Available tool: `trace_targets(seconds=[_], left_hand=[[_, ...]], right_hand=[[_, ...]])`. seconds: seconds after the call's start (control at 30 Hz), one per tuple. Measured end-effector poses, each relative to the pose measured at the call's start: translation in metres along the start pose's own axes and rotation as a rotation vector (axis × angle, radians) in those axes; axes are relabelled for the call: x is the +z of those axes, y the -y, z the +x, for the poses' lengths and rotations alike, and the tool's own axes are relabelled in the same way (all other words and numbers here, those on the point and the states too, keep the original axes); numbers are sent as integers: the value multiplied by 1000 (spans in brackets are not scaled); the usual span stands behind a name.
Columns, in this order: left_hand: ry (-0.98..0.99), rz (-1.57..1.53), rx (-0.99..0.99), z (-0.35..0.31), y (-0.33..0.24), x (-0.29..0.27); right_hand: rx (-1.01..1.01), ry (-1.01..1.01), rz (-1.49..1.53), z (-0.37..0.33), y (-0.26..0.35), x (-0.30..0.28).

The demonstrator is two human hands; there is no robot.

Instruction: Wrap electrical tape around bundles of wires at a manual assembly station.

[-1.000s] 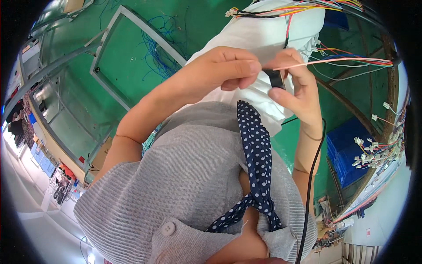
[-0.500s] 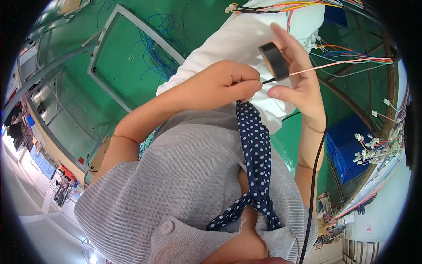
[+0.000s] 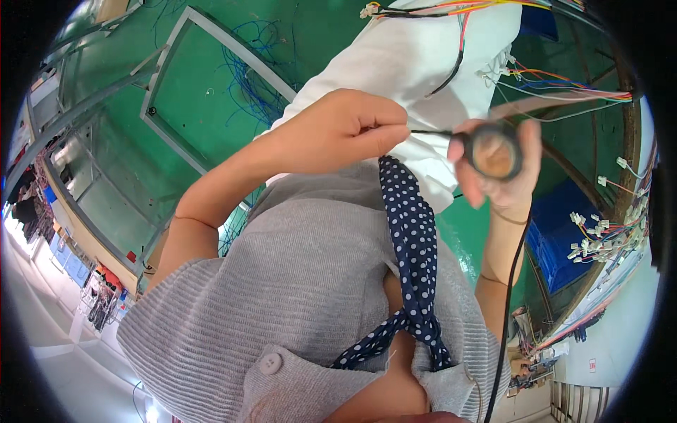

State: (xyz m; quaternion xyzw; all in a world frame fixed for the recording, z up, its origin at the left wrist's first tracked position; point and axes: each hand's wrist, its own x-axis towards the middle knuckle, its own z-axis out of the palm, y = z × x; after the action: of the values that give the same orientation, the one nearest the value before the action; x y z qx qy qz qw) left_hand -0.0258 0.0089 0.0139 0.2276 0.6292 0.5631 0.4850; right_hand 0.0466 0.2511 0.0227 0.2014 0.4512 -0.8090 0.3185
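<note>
My left hand (image 3: 363, 127) is closed, thumb against curled fingers, in front of my white-trousered thigh. From its fingertips a thin black strip (image 3: 430, 132) runs across to my right hand; whether it is tape or taped wire I cannot tell. My right hand (image 3: 509, 192) is curled around a roll of black tape (image 3: 519, 156), whose brown core faces up. The roll and fingers are blurred by motion. Just beyond the right hand, a pinkish smear of wire (image 3: 557, 104) leads toward the frame at the right.
Coloured wires with white connectors (image 3: 423, 13) lie across my thighs. A second wire bundle (image 3: 592, 94) meets the brown frame at the right, near several hanging connectors (image 3: 592, 236). A blue crate (image 3: 560, 236) stands below. Left are a grey metal frame (image 3: 240, 53) and blue wires (image 3: 247, 77).
My right hand has moved right and toward me with the tape roll, turning its core side up. The pink wire has slackened into a blur. My left hand has shifted slightly left.
</note>
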Motion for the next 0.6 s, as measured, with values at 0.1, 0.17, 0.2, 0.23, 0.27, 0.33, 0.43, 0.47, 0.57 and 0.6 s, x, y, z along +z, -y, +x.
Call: trace_targets(seconds=[0.1,0.17,0.2,0.23,0.27,0.33,0.43,0.47,0.57,0.6], left_hand=[[-13,16,-27,-2,-2,0],[18,-82,-16,-1,3,-1],[13,-80,-16,-1,4,0],[50,-194,-35,-1,4,1],[82,-311,-57,-3,5,2],[125,-334,-107,-1,-5,-2],[158,-373,-201,-6,-12,-6],[184,-406,-240,-8,-14,-7],[85,-273,-109,-6,-12,-13],[81,-274,-111,-5,-8,-13]], right_hand=[[-132,380,461,7,3,-28],[-254,112,103,20,-13,-32],[-364,-155,-255,26,-16,-27],[-380,-73,-275,30,-13,-22],[-379,-64,-274,37,-11,-10],[-663,85,-228,38,-2,11],[-651,186,-446,47,3,-3],[-642,264,-666,49,6,-12],[-522,188,-766,39,4,-22],[-461,152,-813,35,3,-24]])
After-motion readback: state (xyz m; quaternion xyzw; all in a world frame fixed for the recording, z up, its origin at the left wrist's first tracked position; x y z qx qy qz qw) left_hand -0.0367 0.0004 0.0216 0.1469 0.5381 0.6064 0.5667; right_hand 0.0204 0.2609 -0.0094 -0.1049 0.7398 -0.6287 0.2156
